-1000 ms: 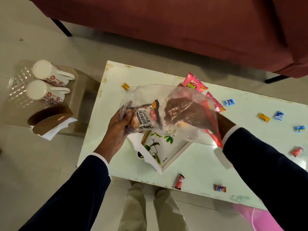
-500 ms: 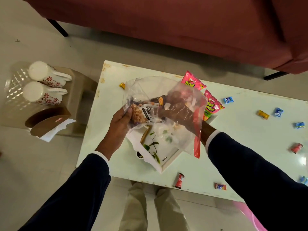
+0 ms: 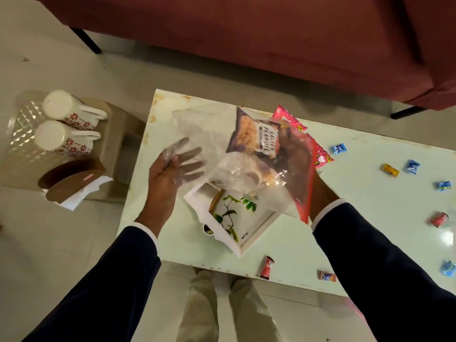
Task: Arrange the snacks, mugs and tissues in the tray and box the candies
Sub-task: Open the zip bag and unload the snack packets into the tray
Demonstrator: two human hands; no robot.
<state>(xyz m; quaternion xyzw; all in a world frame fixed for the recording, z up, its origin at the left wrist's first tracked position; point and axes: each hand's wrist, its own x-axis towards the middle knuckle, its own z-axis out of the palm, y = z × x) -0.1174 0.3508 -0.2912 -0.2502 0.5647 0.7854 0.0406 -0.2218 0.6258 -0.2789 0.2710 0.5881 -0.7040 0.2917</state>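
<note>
Head view shows me in the snack step: I am getting the salted peanuts pack [image 3: 256, 140] out of a clear plastic bag [image 3: 212, 134] held over the middle of the table [image 3: 357, 218]. My right hand [image 3: 294, 156] has its grip closed on the pack, and the bag's red edge hangs over that wrist. My left hand [image 3: 176, 166] is open with flat fingers, under the loose plastic in the middle left. Pink snack packs [image 3: 288, 119] lie just behind the bag. Candies [image 3: 389, 170] are spread over the right side of the table. The white box [image 3: 237, 218] sits open below my hands. Two mugs [image 3: 64, 124] and the tissue holder [image 3: 71, 178] sit in the tray [image 3: 22, 114] at the upper left. I think next I must pull the peanuts free, drop the bag, and carry the pack left to the tray.
</note>
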